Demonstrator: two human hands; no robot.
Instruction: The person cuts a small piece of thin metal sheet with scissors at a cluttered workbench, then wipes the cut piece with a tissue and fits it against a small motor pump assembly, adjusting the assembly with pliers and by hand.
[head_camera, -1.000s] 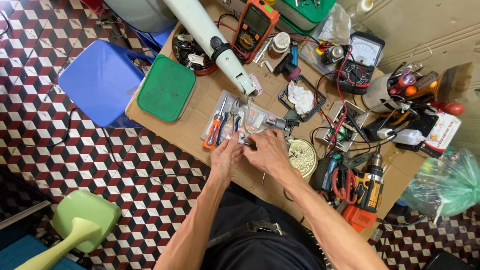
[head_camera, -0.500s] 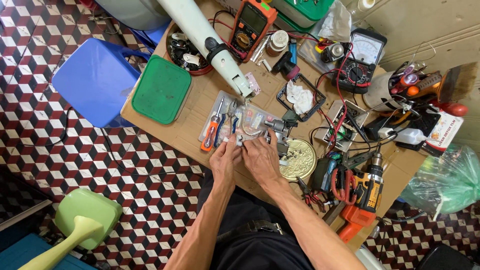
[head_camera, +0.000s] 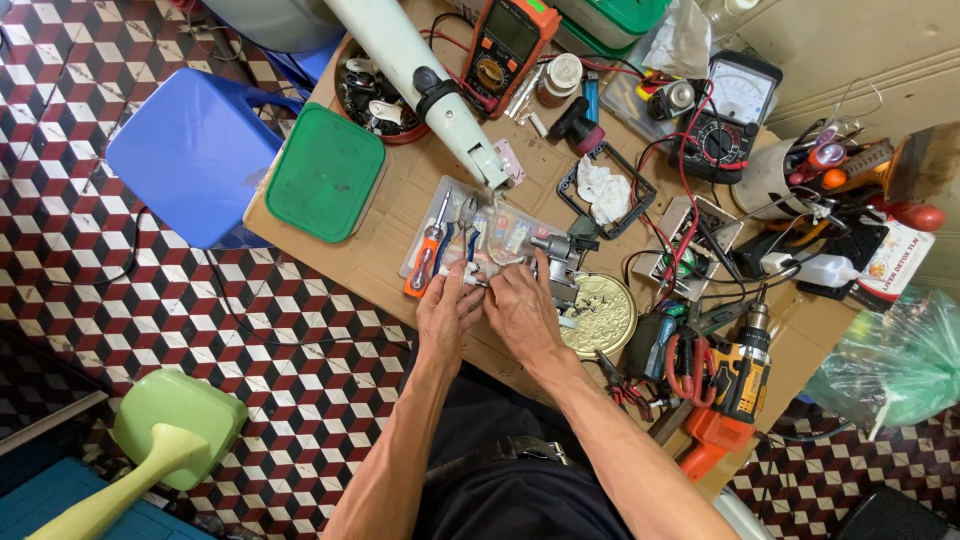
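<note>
On the bench: a cluttered brown wooden worktable (head_camera: 400, 215) seen from above, over a red, white and black checkered tile floor (head_camera: 120, 300).
Left hand: the left hand (head_camera: 447, 315) sits at the near edge of a clear plastic blister tray of small tools (head_camera: 480, 240), fingers curled down onto the tray's front rim (what exactly the fingertips pinch is too small to tell).
Right hand: the right hand (head_camera: 522, 312) lies just beside the left, nearly touching it, fingers bent onto the same tray edge and close to a small grey metal motor part (head_camera: 556, 262).
Tray: near the middle of the table, slightly tilted; a red-and-orange-handled screwdriver (head_camera: 426, 255) lies at its left end.
Above the tray: a long white plastic tube with a black collar (head_camera: 420, 85) points down at it, tip right over the tray's far side.
Left of that: a flat green plastic lid (head_camera: 325, 172) near the table corner, a blue plastic stool (head_camera: 190, 150) beyond it.
Right of the hands: a round brass-coloured embossed tin lid (head_camera: 605, 315), touching the motor part.
Further right: an orange-and-black cordless drill (head_camera: 730, 400) at the near edge.
Far side: an orange digital multimeter (head_camera: 510, 40) and a black analogue meter (head_camera: 735, 110) (red leads trailing everywhere).
Floor, lower left: a pale green plastic stool (head_camera: 175, 425).
</note>
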